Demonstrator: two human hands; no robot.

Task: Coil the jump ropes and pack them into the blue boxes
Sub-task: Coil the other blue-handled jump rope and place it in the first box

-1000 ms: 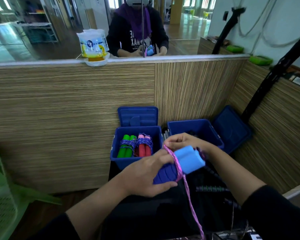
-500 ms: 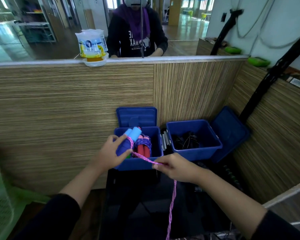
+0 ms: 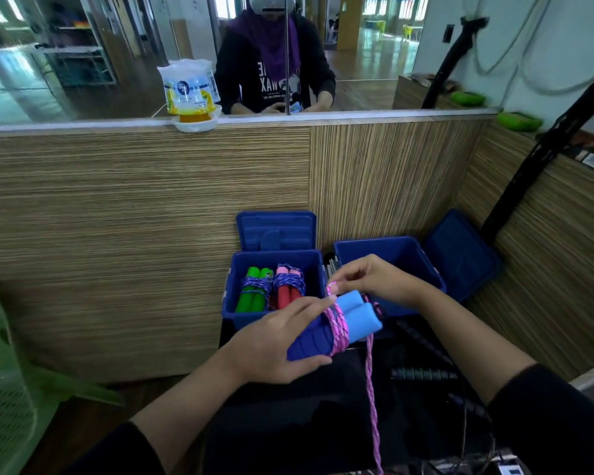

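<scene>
My left hand (image 3: 275,344) grips the two blue jump-rope handles (image 3: 354,315) side by side, dark blue ends in my palm. A pink rope (image 3: 338,329) is wound a few turns around their middle, and its loose tail (image 3: 371,382) hangs down. My right hand (image 3: 374,277) pinches the rope just above the handles. Behind them the left blue box (image 3: 228,303) holds a green-handled bundle (image 3: 251,293) and a red-handled bundle (image 3: 288,289), each wrapped in blue rope. The right blue box (image 3: 422,258) is partly hidden by my right hand.
Both boxes have open lids, the left lid (image 3: 276,231) against the wood-grain wall and the right lid (image 3: 460,255) tilted aside. Black rope handles (image 3: 422,373) lie on the dark surface below. A green plastic chair (image 3: 7,389) is at left. A mirror above reflects a person.
My left hand brought the handles back from over the left box toward me. My right hand rose from below to just above the handles, and more pink turns now sit around them.
</scene>
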